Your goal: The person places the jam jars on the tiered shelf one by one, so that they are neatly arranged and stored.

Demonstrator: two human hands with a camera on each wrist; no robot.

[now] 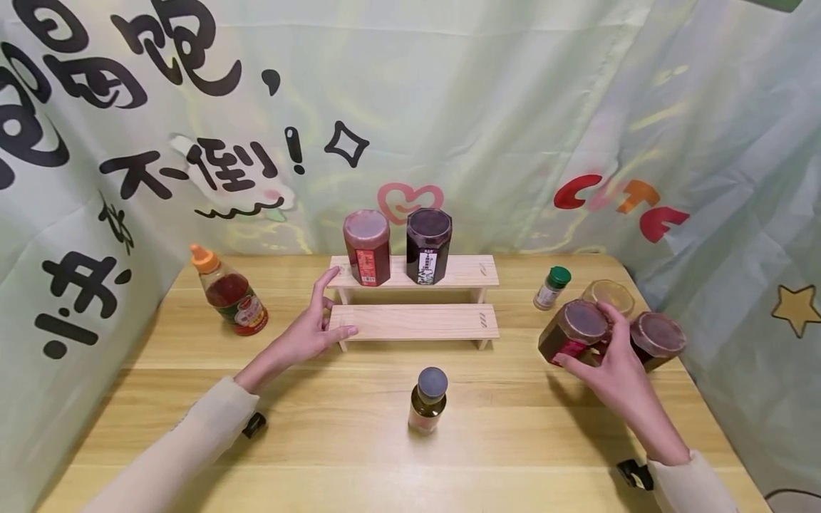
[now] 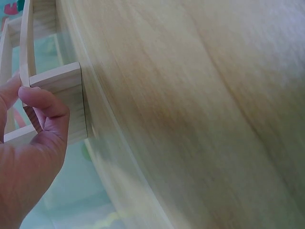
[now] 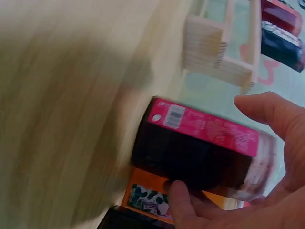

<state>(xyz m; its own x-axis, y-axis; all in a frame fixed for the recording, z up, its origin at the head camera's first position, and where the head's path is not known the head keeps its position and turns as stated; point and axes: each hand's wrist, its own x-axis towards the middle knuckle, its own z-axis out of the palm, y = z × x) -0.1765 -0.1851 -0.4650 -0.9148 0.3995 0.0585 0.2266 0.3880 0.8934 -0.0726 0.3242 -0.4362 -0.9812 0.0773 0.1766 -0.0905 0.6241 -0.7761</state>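
At the left end of the two-tier wooden rack (image 1: 417, 322), my left hand (image 1: 311, 329) grips the boards, its thumb on the lower step. The left wrist view shows the curled fingers (image 2: 52, 107) against the wood. My right hand (image 1: 616, 370) is round a dark octagonal jar (image 1: 573, 332) with a pink label. In the right wrist view its thumb (image 3: 262, 109) stands apart from the jar, while a fingertip (image 3: 179, 193) lies by the jar's other side. A red jar (image 1: 368, 248) and a dark purple jar (image 1: 429, 246) stand on the upper step.
Beside the right hand stand a yellowish-lidded jar (image 1: 609, 296), another dark jar (image 1: 658, 338) and a green-capped shaker (image 1: 552, 288). A small grey-capped bottle (image 1: 427, 402) is at front centre. An orange-capped squeeze bottle (image 1: 234, 296) stands at left. Printed curtains surround the table (image 1: 333, 449).
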